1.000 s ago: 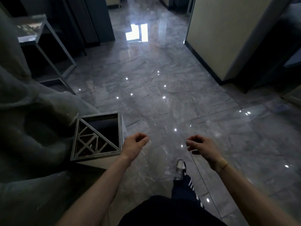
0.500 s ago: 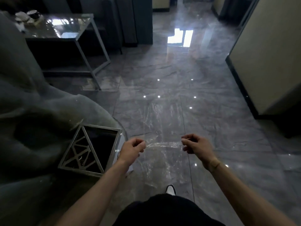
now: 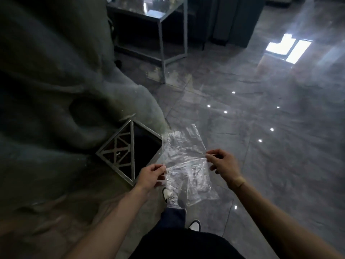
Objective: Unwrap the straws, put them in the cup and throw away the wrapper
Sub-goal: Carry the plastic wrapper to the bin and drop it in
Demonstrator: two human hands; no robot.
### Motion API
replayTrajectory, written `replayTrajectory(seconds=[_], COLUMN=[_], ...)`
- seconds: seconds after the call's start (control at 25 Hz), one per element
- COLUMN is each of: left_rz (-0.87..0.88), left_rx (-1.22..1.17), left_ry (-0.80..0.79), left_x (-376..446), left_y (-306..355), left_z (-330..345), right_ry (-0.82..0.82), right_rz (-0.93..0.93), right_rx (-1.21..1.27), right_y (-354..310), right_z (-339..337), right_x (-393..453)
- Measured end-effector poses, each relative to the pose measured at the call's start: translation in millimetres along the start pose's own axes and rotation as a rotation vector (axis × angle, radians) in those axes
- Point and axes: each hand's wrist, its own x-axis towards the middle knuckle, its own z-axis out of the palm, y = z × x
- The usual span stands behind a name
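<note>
Pinching the clear wrapper (image 3: 184, 165) taut between left hand (image 3: 152, 174) and right hand (image 3: 223, 163), the person stands just beside the open-topped bin (image 3: 130, 152); better to bunch the film small, carry it over the opening, then release.

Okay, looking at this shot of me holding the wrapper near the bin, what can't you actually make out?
- Head view: inside of the bin: its open half is black shadow, so its contents are unreadable.
- Things on the glass table: cut off by the top edge and blurred.
- Straws and cup: none visible anywhere.
- Clear wrapper, held between left hand and right hand: crinkles and glare hide whether anything remains inside.
</note>
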Motion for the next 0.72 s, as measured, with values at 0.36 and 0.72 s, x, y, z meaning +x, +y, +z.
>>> replayTrajectory(seconds=[0.36,0.72], left_rz=[-0.32,-0.614], left_rx=[-0.362,-0.668], left_ry=[0.162,0.151], left_x=[38,59], left_y=[-17,-28], left_z=[-50,-67], right_ry=[-0.263,-0.471], right_rz=[-0.047,0.01], right_rx=[-0.311,-0.522], right_y=[-43,-64], right_z=[94,153], right_x=[89,141])
